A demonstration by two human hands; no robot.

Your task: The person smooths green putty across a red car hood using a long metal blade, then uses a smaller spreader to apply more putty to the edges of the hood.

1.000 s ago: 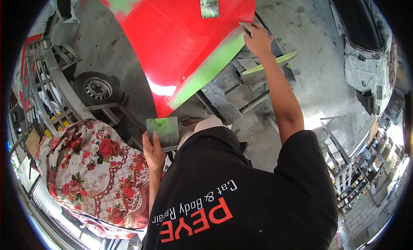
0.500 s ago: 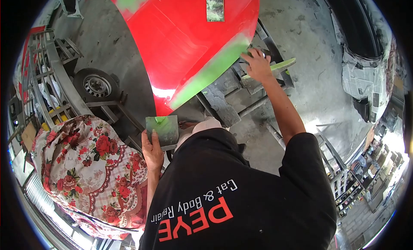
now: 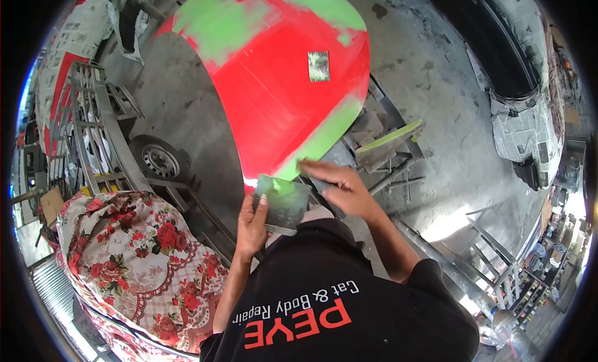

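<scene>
My left hand [image 3: 253, 228] holds a dark square plate [image 3: 285, 209] by its left side, thumb on top; a smear of bright green paste [image 3: 281, 187] lies on it. Close to the plate's upper right corner is my right hand [image 3: 342, 186], its fingers closed towards the green edge strip of the panel; what they grip is blurred and too small to make out. The big curved panel [image 3: 274, 100] is red with light green patches. On its upper right part lies a small rectangular sheet [image 3: 319, 66].
A metal stand [image 3: 398, 159] with a green-edged piece is right of the panel. A wheel [image 3: 161, 161] and a metal frame [image 3: 106, 138] are at the left, above a flowered cloth [image 3: 143, 262]. A paper-masked part [image 3: 520, 128] stands at the far right.
My right hand has moved down and left from the panel's right edge, close to the plate. The view has shifted, showing more of the panel's upper part. The plate is still in my left hand.
</scene>
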